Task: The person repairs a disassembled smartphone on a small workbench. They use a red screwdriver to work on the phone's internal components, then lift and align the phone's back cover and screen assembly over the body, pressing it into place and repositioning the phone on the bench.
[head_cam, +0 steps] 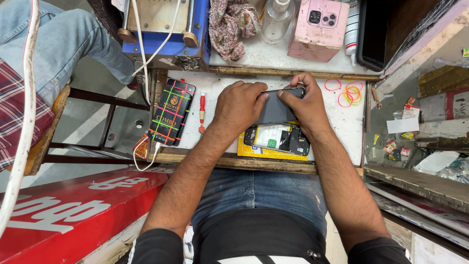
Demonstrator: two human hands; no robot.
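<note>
Both my hands grip a dark, flat phone screen panel (276, 106) over the white worktop (349, 128).

My left hand (239, 107) clamps its left edge, my right hand (305, 102) pinches the top right corner. Just beneath lies an opened phone body (277, 138) on a yellow pad (259, 152); a red-handled screwdriver (202, 111) rests nearby.

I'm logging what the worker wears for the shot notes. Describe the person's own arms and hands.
Both forearms are bare. The left hand and right hand wear no gloves, and no rings or watch show. Short black sleeves end above the elbows on both arms.
</note>
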